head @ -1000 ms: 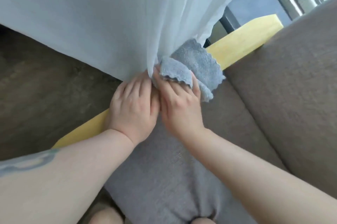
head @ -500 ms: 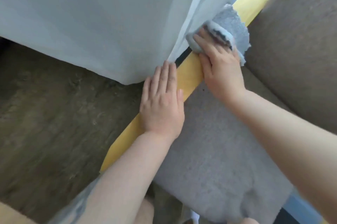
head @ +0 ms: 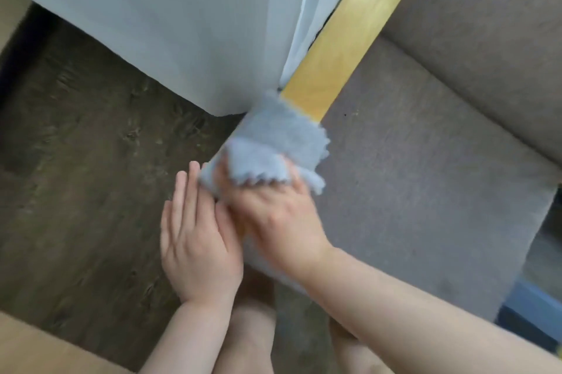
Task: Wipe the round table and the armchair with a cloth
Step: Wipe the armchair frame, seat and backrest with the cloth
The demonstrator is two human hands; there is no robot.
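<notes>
From the head view, the armchair (head: 425, 191) fills the right side, its grey seat cushion running out to a front edge at the lower right and its grey backrest rising along the upper right. A yellow wooden armrest (head: 359, 26) runs diagonally from the top edge down toward the middle, bordering the seat's left side. The blue-grey cloth (head: 273, 142) lies draped over the near end of this armrest, its scalloped edges hanging on both sides, one flap folded back over the fingers. The right hand (head: 273, 215) presses down on the cloth with the fingers tucked under that flap; how far they curl is hidden, and the frame is blurred here. The left hand (head: 194, 233) lies flat just beside it on the outer side of the armrest, fingers straight and together, holding nothing, its fingertips touching the cloth's edge. A white curtain (head: 182, 23) hangs from the top left and crowds against the armrest's outer edge, its hem ending just above the cloth. The dark wood-grain floor (head: 76, 160) spreads open at the left below the curtain. A pale brown surface (head: 45, 349) cuts across the bottom left corner. The person's bare knees (head: 249, 337) show between the forearms at the bottom.
</notes>
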